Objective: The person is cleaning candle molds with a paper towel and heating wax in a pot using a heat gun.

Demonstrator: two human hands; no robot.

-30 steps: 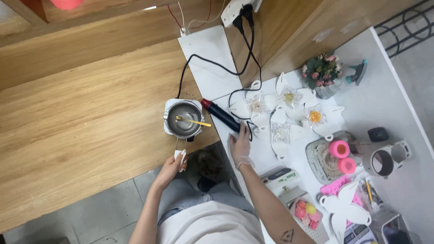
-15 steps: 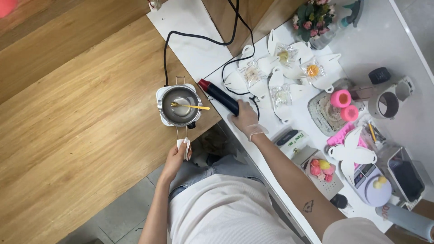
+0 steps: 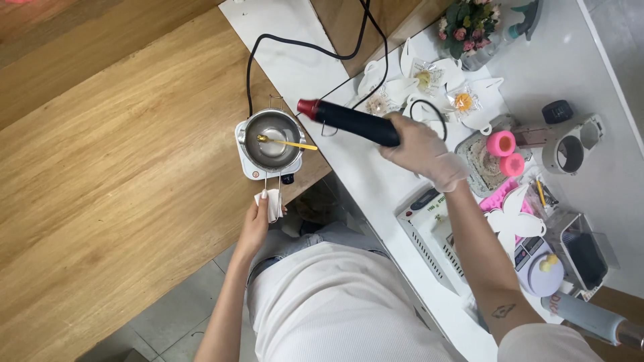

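Heat gun (image 3: 349,121) is up off the white bench (image 3: 376,181), gripped in the gloved right hand (image 3: 422,149), red nozzle aimed toward the small metal pot (image 3: 272,139) just left of it. Pot sits on a little white hot plate (image 3: 249,167) with a yellow spoon (image 3: 288,143) lying in it. Left hand (image 3: 258,218) is closed around the pot's wire handle through a folded white cloth (image 3: 270,203). Wrapped pieces on white butterfly cards (image 3: 436,74) lie beyond the pot, so some look finished, and the pot looks near empty
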